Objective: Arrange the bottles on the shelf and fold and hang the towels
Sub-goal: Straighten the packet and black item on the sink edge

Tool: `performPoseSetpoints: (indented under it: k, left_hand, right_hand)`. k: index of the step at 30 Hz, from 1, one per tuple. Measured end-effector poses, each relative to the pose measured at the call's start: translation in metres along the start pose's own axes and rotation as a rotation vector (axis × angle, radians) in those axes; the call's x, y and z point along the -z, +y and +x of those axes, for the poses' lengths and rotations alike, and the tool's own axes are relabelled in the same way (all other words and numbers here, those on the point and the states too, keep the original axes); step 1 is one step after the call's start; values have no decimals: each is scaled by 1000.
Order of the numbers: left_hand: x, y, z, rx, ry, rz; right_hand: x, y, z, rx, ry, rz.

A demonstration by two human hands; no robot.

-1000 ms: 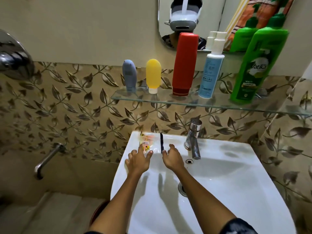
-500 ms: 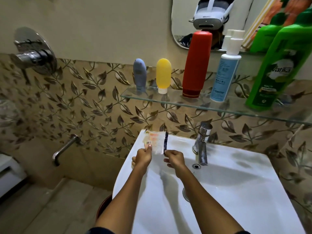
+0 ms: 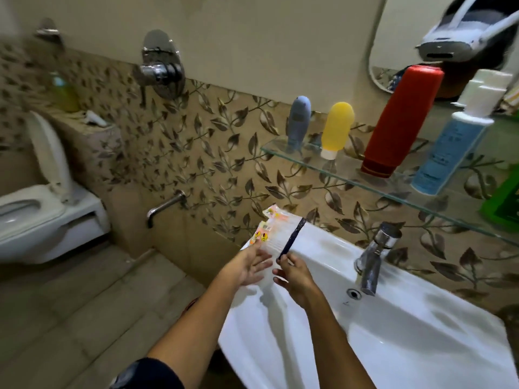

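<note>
On the glass shelf (image 3: 351, 179) above the sink (image 3: 393, 332) stands a row of bottles, running from the sink's left corner out past its tap (image 3: 375, 262): a matte grey-blue tube (image 3: 299, 120) and a rounded yellow tube (image 3: 337, 127) on their caps, then a tall glossy red bottle (image 3: 401, 122), a pale blue bottle (image 3: 455, 147) with a white pump top, and the edge of a green bottle (image 3: 502, 203). All have their long axes roughly upright, appearing to lean right in this wide view.

At the sink's back-left corner, the left hand (image 3: 250, 266) lies with fingers spread and straight on a crinkly clear plastic packet (image 3: 271, 234) printed in orange and yellow. The right hand (image 3: 293, 276) pinches the lower end of a slim dark stick-like item (image 3: 292, 238), which slants up and away toward the wall.

Compared with half a second ago, the view has swung left, so a white toilet (image 3: 42, 209) and the chrome wall mixer (image 3: 161, 68) now show, and the left hand's fingers have opened flat.
</note>
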State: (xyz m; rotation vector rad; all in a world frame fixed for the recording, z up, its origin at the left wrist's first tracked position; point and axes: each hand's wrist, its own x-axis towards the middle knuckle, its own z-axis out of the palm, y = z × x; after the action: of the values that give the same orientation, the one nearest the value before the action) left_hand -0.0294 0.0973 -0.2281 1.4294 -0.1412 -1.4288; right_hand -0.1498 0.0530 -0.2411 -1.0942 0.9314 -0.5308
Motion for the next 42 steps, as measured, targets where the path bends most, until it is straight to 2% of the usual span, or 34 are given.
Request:
performPoseSetpoints:
  k: [3, 7, 15, 19, 24, 32, 39, 42]
  left_hand:
    - [16, 4, -8, -58, 80, -228]
    - [48, 6, -11, -165, 200, -290]
    - [123, 23, 0, -308, 348, -381]
    - [163, 37, 12, -310, 382, -389]
    - [213, 37, 37, -216, 383, -374]
    - [279, -22, 84, 39, 409, -170]
    - [322, -98, 176, 315, 283, 92]
    - [332, -140, 206, 429, 249, 127]
  right_hand:
    - [-14, 7, 2, -21, -33, 8]
    - [-38, 8, 7, -45, 3, -87]
    - [-123, -6, 37, 265, 195, -676]
    - [-167, -5, 54, 296, 232, -952]
    - [-208, 22, 86, 101, 178, -1017]
    - [-219, 114, 107, -262, 246, -856]
    - [-202, 227, 142, -520, 336, -771]
    - [-191, 282, 151, -632, 373, -775]
